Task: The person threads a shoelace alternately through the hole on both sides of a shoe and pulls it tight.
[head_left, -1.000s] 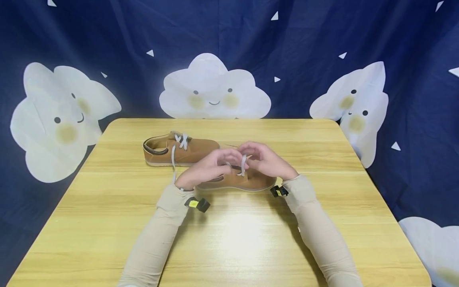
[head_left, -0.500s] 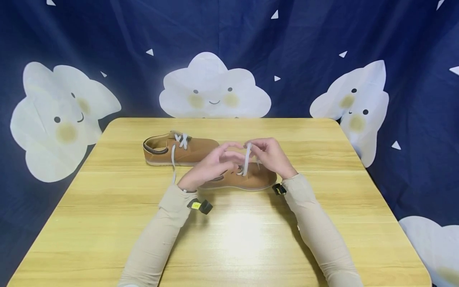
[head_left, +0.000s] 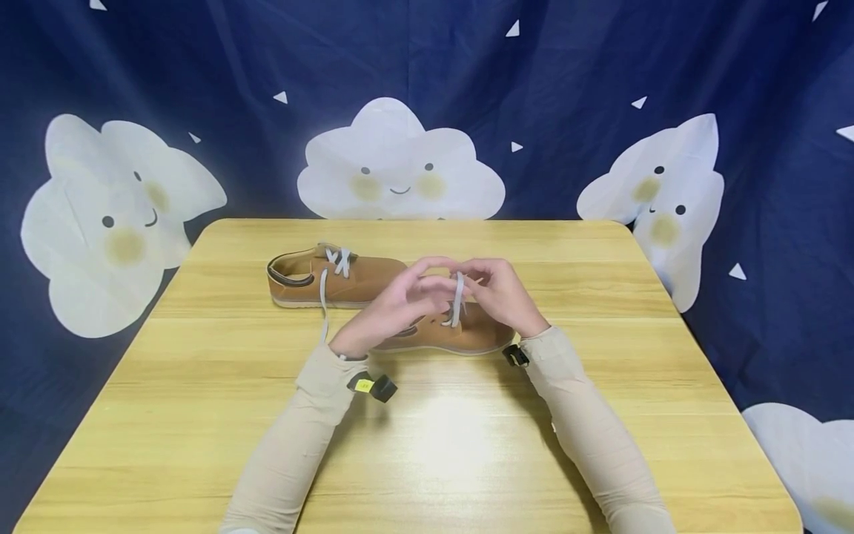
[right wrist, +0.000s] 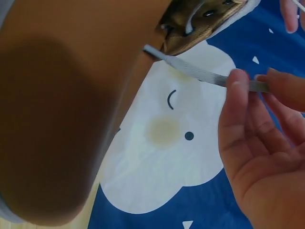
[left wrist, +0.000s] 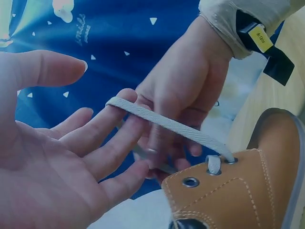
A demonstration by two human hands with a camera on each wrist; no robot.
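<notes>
A brown shoe (head_left: 460, 334) with pale grey laces sits on the table under both hands. My right hand (head_left: 500, 293) is over its toe end and pinches a shoelace (right wrist: 202, 74) between thumb and fingers. From the eyelets, the lace rises to the fingertips. My left hand (left wrist: 81, 157) lies opposite, its fingers extended and its thumb held apart. In the left wrist view the lace crosses over the tip of one left finger. The right fingertips are partly hidden behind the left fingers there.
A second brown shoe (head_left: 373, 282) stands behind and to the left, its lace (head_left: 324, 304) hanging down its side near the left wrist. Both shoes are on a light wooden table (head_left: 454, 460). A dark blue curtain (head_left: 407, 59) with white clouds hangs behind.
The right hand has drawn a lace up and to the right, then come back slightly towards the left fingers. The left fingers have risen a little. Both shoes have stayed in place.
</notes>
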